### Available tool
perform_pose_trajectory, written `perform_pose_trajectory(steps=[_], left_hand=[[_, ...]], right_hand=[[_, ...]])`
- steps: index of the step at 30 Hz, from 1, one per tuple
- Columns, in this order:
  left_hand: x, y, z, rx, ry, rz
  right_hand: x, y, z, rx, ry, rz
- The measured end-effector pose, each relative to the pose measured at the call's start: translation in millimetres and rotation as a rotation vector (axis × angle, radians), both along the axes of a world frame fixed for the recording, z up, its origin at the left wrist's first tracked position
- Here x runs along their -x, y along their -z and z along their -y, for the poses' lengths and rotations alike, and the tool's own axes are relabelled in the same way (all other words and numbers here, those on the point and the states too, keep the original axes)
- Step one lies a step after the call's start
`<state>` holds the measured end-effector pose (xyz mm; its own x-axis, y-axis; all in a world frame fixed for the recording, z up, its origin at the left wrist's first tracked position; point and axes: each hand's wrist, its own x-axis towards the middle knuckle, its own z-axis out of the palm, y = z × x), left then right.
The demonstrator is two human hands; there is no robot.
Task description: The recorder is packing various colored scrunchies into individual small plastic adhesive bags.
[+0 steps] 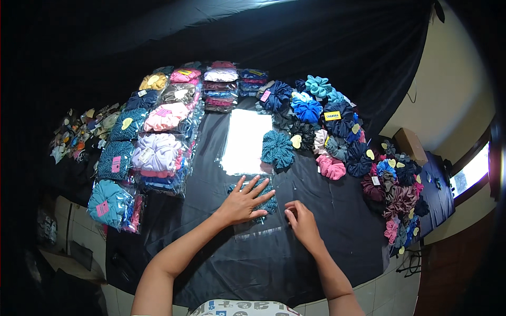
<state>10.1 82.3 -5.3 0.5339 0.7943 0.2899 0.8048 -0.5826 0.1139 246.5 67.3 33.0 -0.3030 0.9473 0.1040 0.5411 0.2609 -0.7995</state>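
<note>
My left hand (242, 205) lies flat with its fingers spread on a speckled teal scrunchie (270, 204), pressing it to the black-covered table. The scrunchie is inside a clear plastic bag, whose open-looking flap (258, 233) extends toward me. Just right of the bag, my right hand (303, 224) hovers close to the cloth with curled fingers. Its fingertips are drawn together; whether anything thin is between them is hidden. Beyond the left hand lies a shiny stack of clear bags (247, 139). Another speckled teal scrunchie (278, 149) rests against the stack's right edge.
Bagged scrunchies stand in stacked rows at the left (156, 152) and far side (221, 87). Loose scrunchies with paper tags heap at the right, including a pink scrunchie (331, 167) and a navy scrunchie (359, 159). A cardboard box (411, 147) sits past the heap.
</note>
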Motion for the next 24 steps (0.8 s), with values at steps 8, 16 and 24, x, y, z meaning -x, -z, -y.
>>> perform_pose_trajectory(steps=[8,16,24], left_hand=[[4.1,-1.8,1.8,0.023,0.014,-0.003],[4.1,-3.7,0.6,0.028,0.033,-0.017],[-2.3,-19.8,9.8,-0.038,-0.004,-0.099]], right_hand=[[13.2,9.2,-12.2,0.152,0.010,0.065],[8.5,4.1,-12.3,0.113,-0.106,0.005],[-9.7,2.4,-5.8,-0.297,-0.401,0.135]])
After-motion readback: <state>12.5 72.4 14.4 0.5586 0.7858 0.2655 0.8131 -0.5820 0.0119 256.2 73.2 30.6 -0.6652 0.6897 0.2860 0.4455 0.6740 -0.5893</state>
